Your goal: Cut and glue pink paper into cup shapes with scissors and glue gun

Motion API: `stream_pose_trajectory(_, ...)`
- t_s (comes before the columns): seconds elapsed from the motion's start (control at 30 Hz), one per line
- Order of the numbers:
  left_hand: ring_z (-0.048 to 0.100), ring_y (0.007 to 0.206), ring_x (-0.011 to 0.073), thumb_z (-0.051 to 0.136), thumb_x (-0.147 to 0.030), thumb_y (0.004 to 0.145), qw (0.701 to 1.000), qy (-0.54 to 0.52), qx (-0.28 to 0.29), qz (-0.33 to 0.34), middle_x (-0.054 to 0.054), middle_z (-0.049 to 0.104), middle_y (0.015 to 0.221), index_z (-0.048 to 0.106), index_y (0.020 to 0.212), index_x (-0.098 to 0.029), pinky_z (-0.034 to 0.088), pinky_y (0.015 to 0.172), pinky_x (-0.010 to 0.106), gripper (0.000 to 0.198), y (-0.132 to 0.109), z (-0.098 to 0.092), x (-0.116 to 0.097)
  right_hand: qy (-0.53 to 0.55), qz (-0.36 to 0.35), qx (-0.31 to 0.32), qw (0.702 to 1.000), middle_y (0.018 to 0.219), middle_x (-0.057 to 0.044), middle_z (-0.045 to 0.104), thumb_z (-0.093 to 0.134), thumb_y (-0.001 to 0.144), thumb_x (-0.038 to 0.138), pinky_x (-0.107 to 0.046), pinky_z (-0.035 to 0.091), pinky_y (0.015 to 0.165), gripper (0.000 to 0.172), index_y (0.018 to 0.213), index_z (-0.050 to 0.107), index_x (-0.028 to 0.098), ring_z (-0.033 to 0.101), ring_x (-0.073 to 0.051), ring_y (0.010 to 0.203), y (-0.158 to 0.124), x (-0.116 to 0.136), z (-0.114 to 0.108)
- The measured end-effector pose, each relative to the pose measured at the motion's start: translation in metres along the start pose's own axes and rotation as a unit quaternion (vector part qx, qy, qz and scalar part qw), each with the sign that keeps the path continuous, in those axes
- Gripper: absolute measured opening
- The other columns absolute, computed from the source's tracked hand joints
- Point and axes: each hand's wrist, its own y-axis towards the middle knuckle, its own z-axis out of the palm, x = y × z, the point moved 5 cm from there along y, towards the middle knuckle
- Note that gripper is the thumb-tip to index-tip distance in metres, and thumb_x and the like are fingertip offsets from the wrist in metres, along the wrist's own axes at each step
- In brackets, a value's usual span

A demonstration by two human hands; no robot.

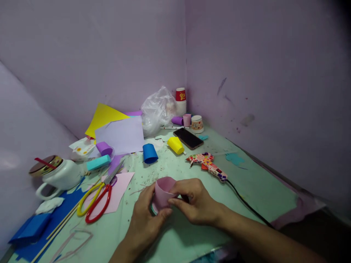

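A pink paper cup shape (pixel 163 193) is held between both hands near the front of the table, its open rim facing up. My left hand (pixel 146 215) wraps round its left side, thumb at the lower front. With thumb and index finger, my right hand (pixel 193 201) pinches the right edge of the pink paper. A bit of green shows at the cup's lower left. Beyond it stand a blue paper cup shape (pixel 150 153) and a yellow paper piece (pixel 176 145). To the right lies a flower-patterned glue gun (pixel 207 164).
Scissors (pixel 102 197) with red and yellow handles lie at left on pink paper (pixel 122 190). A white mug (pixel 64 175) stands farther left. A phone (pixel 188 138), a clear plastic bag (pixel 157 109) and paper cups (pixel 197 123) are at the back. The glue gun's black cord (pixel 246 204) runs to the right.
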Motion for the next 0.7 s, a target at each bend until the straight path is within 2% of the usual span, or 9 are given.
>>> stream_pose_trajectory(0.17,0.060,0.110,0.0265,0.061,-0.036,0.080,0.998,-0.042,0.043,-0.013,0.012,0.064,0.121,0.054,0.119,-0.016,0.047,0.093,0.038,0.044,-0.002,0.012,-0.001,-0.011,-0.057,-0.005,0.998,0.062,-0.004,0.072,0.061,0.075,0.015,-0.024,0.044,0.055,0.011,0.072,0.072,0.015,0.061,-0.014,0.053,-0.001,0.003,0.003)
stream_pose_trajectory(0.3,0.062,0.104,0.0236,0.066,-0.035,0.078,0.995,-0.078,0.041,-0.039,0.006,0.068,0.111,0.054,0.115,-0.020,0.050,0.086,0.033,0.041,0.001,0.014,-0.003,0.007,-0.051,-0.030,0.998,0.066,-0.005,0.073,0.065,0.076,0.016,-0.022,0.046,0.055,0.006,0.077,0.071,0.014,0.063,-0.013,0.055,-0.001,0.001,0.001)
stream_pose_trajectory(0.43,0.063,0.101,0.0241,0.066,-0.025,0.073,0.994,-0.093,0.043,-0.040,0.007,0.067,0.110,0.055,0.111,-0.018,0.049,0.088,0.034,0.040,0.002,0.017,-0.003,0.041,-0.034,-0.016,0.998,0.065,-0.003,0.073,0.067,0.072,0.015,-0.023,0.049,0.059,0.006,0.073,0.072,0.017,0.065,-0.013,0.058,-0.001,0.000,0.003)
stream_pose_trajectory(0.5,0.061,0.105,0.0259,0.066,-0.023,0.072,0.994,-0.093,0.042,-0.040,0.009,0.065,0.116,0.054,0.116,-0.017,0.047,0.092,0.037,0.047,0.001,0.017,-0.001,0.054,0.005,-0.019,0.998,0.062,-0.002,0.072,0.069,0.071,0.016,-0.022,0.049,0.057,0.004,0.071,0.072,0.016,0.063,-0.012,0.055,0.000,-0.005,0.002)
stream_pose_trajectory(0.63,0.046,0.128,0.0309,0.071,-0.025,0.067,0.994,-0.098,0.004,-0.047,0.013,0.051,0.139,0.040,0.136,-0.017,0.034,0.107,0.044,0.076,0.000,0.009,0.005,0.071,0.137,-0.056,0.987,0.067,-0.005,0.072,0.069,0.075,0.021,-0.022,0.049,0.052,0.008,0.078,0.071,0.014,0.061,-0.013,0.054,0.004,-0.022,-0.004)
stream_pose_trajectory(0.7,0.044,0.130,0.0315,0.075,-0.026,0.064,0.989,-0.135,-0.017,-0.054,0.012,0.051,0.139,0.045,0.133,-0.018,0.033,0.107,0.043,0.076,0.001,0.006,0.006,0.085,0.188,-0.060,0.977,0.069,-0.005,0.073,0.067,0.076,0.026,-0.023,0.050,0.052,0.014,0.081,0.071,0.014,0.063,-0.013,0.055,0.006,-0.029,-0.005)
